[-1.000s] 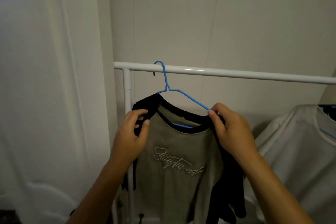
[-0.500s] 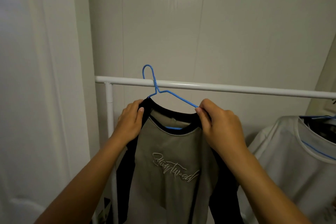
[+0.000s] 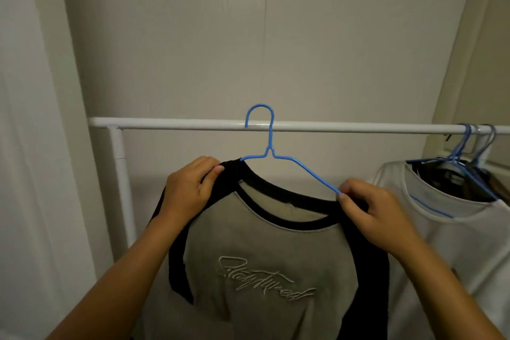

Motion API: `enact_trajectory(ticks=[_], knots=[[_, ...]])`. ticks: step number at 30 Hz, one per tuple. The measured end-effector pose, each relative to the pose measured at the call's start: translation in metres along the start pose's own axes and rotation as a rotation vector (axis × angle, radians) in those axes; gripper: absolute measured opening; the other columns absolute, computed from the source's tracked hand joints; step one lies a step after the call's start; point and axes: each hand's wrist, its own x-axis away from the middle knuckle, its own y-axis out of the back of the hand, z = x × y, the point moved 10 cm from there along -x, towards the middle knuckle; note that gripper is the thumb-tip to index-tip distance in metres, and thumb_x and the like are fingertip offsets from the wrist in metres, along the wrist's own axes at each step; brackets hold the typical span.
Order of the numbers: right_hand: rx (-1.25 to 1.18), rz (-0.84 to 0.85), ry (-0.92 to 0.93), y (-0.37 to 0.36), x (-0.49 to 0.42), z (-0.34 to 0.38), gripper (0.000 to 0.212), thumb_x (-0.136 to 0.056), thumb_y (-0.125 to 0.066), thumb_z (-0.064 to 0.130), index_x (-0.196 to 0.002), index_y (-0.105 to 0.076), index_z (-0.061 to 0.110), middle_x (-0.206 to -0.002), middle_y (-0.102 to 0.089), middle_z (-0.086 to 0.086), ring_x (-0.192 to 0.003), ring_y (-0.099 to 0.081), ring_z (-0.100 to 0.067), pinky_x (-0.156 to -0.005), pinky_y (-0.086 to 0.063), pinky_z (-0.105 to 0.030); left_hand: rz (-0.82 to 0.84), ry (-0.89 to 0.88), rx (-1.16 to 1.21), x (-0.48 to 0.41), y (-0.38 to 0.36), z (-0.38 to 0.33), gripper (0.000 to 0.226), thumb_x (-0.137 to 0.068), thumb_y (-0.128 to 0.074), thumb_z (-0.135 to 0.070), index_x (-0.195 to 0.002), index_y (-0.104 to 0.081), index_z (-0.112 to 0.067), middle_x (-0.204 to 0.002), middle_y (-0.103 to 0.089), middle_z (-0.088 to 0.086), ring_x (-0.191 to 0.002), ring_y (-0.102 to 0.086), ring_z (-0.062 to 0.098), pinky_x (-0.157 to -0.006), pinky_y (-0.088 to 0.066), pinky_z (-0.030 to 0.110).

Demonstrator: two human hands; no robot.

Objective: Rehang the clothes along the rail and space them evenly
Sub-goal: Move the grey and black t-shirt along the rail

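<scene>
The shirt (image 3: 262,257) hangs on a blue hanger (image 3: 269,146) hooked over the rail (image 3: 358,127) at 12 o'clock; the left hand (image 3: 187,193) pinches its 9 o'clock shoulder, the right hand (image 3: 378,215) its 3 o'clock shoulder, nearer the bunched clothes (image 3: 455,243).

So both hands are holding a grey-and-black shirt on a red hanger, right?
No: the hanger is blue, not red, as the head view shows. The left hand and right hand do hold the grey-and-black shirt on it.
</scene>
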Motion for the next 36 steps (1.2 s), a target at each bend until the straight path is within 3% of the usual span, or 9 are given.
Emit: enact_trajectory(ticks=[2, 5, 9, 14, 20, 27, 31, 34, 36], knots=[[-0.007, 0.059, -0.069, -0.011, 0.005, -0.02, 0.01, -0.091, -0.058, 0.024, -0.084, -0.063, 0.029, -0.068, -0.063, 0.001, -0.062, -0.06, -0.024, -0.065, -0.055, -0.045, 0.038, -0.055, -0.031, 0.002, -0.01, -0.02, 0.028, -0.104, -0.044, -0.039, -0.091, -0.065, -0.025, -0.083, -0.061, -0.01, -0.073, -0.059, 0.012, -0.059, -0.049, 0.036], [-0.086, 0.139, -0.113, -0.023, 0.007, -0.025, 0.014, -0.098, -0.063, 0.017, -0.088, -0.068, 0.025, -0.072, -0.067, 0.003, -0.066, -0.062, -0.012, -0.07, -0.055, -0.04, 0.076, -0.095, 0.002, 0.007, -0.025, -0.039, 0.027, -0.103, -0.046, -0.04, -0.094, -0.068, -0.027, -0.083, -0.063, -0.01, -0.074, -0.061, 0.012, -0.059, -0.05, 0.035], [-0.442, 0.182, -0.272, -0.029, -0.001, -0.017, 0.017, -0.101, -0.063, 0.025, -0.092, -0.067, 0.011, -0.056, -0.063, -0.007, -0.052, -0.062, -0.022, -0.056, -0.052, -0.029, 0.136, -0.095, 0.075, 0.014, -0.047, -0.052, 0.024, -0.102, -0.047, -0.041, -0.098, -0.068, -0.03, -0.084, -0.063, -0.01, -0.076, -0.062, 0.012, -0.06, -0.052, 0.037], [-0.445, 0.271, -0.395, -0.039, -0.012, -0.013, 0.039, -0.101, -0.058, 0.04, -0.081, -0.073, 0.011, -0.051, -0.04, 0.007, -0.049, -0.034, -0.012, -0.048, -0.033, -0.021, 0.205, -0.208, 0.107, 0.025, -0.066, -0.084, 0.029, -0.103, -0.047, -0.041, -0.102, -0.073, -0.028, -0.08, -0.059, -0.013, -0.074, -0.056, 0.004, -0.06, -0.049, 0.029], [-0.35, 0.287, -0.484, -0.041, -0.006, -0.03, 0.038, -0.099, -0.056, 0.025, -0.062, -0.06, 0.015, -0.056, -0.043, -0.001, -0.051, -0.035, -0.013, -0.053, -0.033, -0.027, 0.16, -0.137, 0.067, 0.029, -0.063, -0.066, 0.025, -0.103, -0.048, -0.037, -0.094, -0.069, -0.027, -0.086, -0.067, -0.013, -0.079, -0.062, 0.008, -0.064, -0.051, 0.031], [-0.304, 0.313, -0.471, -0.042, -0.007, -0.035, 0.04, -0.101, -0.055, 0.026, -0.064, -0.062, 0.014, -0.05, -0.044, 0.007, -0.046, -0.036, -0.007, -0.05, -0.034, -0.021, 0.369, -0.057, 0.17, 0.034, -0.074, -0.049, 0.024, -0.104, -0.044, -0.044, -0.087, -0.059, -0.033, -0.078, -0.061, -0.013, -0.074, -0.061, 0.007, -0.065, -0.05, 0.032], [-0.291, 0.326, -0.44, -0.04, -0.011, -0.036, 0.041, -0.102, -0.055, 0.03, -0.066, -0.065, 0.014, -0.048, -0.046, 0.009, -0.047, -0.038, -0.007, -0.052, -0.037, -0.021, 0.481, -0.15, 0.076, 0.039, -0.084, -0.062, 0.027, -0.101, -0.043, -0.053, -0.087, -0.056, -0.033, -0.07, -0.061, -0.012, -0.065, -0.06, 0.007, -0.057, -0.046, 0.025], [-0.363, 0.329, -0.372, -0.033, -0.013, -0.027, 0.038, -0.102, -0.059, 0.033, -0.073, -0.073, 0.012, -0.056, -0.054, 0.0, -0.053, -0.046, -0.01, -0.055, -0.04, -0.02, 0.443, -0.157, 0.105, 0.036, -0.084, -0.059, 0.032, -0.101, -0.041, -0.052, -0.082, -0.05, -0.028, -0.064, -0.056, -0.007, -0.059, -0.056, 0.011, -0.054, -0.042, 0.029], [-0.358, 0.293, -0.322, -0.015, -0.014, -0.028, 0.031, -0.102, -0.058, 0.034, -0.089, -0.079, 0.015, -0.073, -0.069, -0.008, -0.067, -0.06, -0.008, -0.064, -0.046, -0.017, 0.408, -0.093, 0.176, 0.031, -0.082, -0.045, 0.034, -0.099, -0.043, -0.052, -0.081, -0.051, -0.025, -0.065, -0.056, -0.002, -0.059, -0.057, 0.012, -0.056, -0.045, 0.037]])
